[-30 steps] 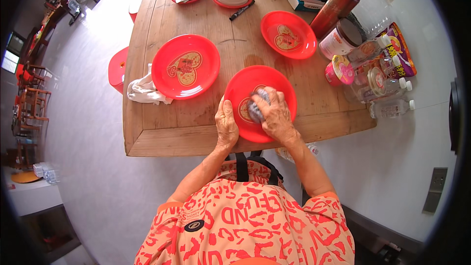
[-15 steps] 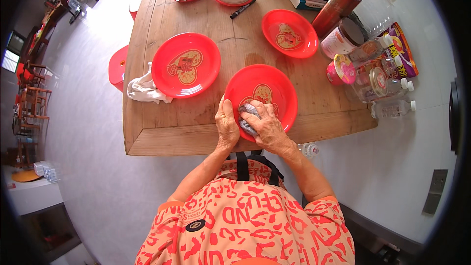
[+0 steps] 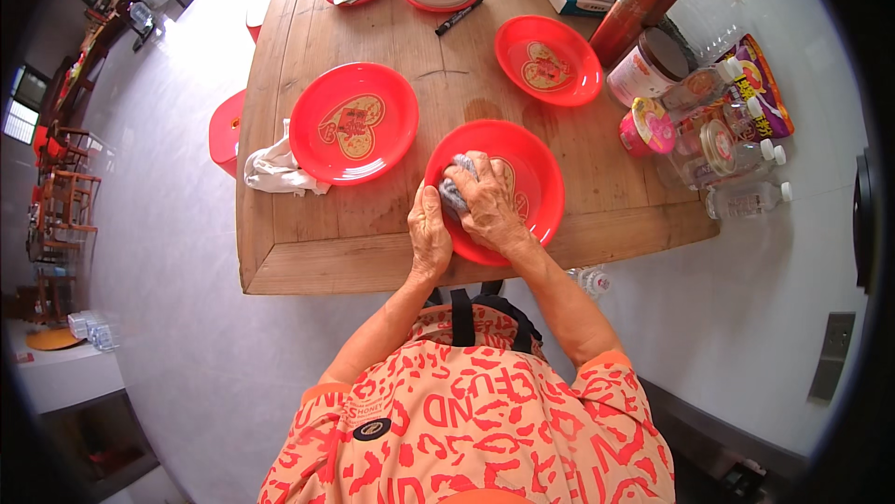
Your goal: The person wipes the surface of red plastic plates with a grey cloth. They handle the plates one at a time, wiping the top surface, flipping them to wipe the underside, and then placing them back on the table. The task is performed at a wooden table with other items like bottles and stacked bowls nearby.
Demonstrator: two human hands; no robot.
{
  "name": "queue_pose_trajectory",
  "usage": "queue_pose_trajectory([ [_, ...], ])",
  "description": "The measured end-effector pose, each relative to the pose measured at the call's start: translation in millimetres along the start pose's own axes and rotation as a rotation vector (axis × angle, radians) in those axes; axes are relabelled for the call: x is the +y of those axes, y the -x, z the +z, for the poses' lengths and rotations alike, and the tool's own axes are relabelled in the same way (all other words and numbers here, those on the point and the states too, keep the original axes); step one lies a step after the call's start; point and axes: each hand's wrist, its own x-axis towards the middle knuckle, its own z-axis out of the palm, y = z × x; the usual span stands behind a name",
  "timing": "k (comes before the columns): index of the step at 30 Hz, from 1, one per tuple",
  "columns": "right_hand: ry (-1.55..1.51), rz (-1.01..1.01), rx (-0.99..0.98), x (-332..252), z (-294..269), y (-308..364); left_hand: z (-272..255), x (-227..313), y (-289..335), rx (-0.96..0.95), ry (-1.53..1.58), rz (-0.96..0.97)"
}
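The right hand [image 3: 492,213], back up, has its fingers bent over a grey wad [image 3: 453,191], pressing it to the inside of a red plate [image 3: 538,161]; how tightly they grip underneath is hidden. The wad sticks out on the left of these fingers, against the plate's left inner side, its visible part running roughly up and down the frame. Just across the rim from it is the left hand [image 3: 431,238], fingers together and pointing up the frame, set against the plate's left edge; whether any curl beneath, I cannot tell. The right hand reaches in from the lower right, its forearm slanting up and left; the left forearm slants up and right.

The plate, round and with no long axis, lies right of the frame's centre, near the front edge of the wooden table [image 3: 326,269]. A second plate [image 3: 398,98] lies to its upper left, beside a white cloth [image 3: 277,166]; a third plate [image 3: 580,64] to its upper right. Clear bottles [image 3: 749,199] lie at the table's right edge.
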Motion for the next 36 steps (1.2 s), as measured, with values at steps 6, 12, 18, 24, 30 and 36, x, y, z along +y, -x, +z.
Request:
queue_pose_trajectory([
  [6,-0.584,-0.032,-0.092,-9.6,-10.3,22.0,-5.9,-17.8,-0.8,-0.054,0.173,-0.08],
  [12,-0.238,-0.174,0.092,-1.8,4.1,-7.7,1.9,-4.8,-1.3,-0.014,0.113,-0.044],
  [18,0.143,-0.106,0.154,10.5,2.7,-33.1,1.6,9.1,-1.4,-0.02,0.019,-0.029],
  [24,0.338,-0.049,0.253,48.0,-8.5,-39.2,4.3,13.8,3.3,-0.025,0.09,-0.065],
  [30,0.059,-0.203,0.238,55.8,-24.8,-40.1,-16.5,2.9,-16.0,-0.29,0.701,-0.426],
  [36,0.025,-0.402,0.218,31.0,-41.1,-45.2,-25.0,27.7,-26.6,-0.367,0.394,-0.335],
])
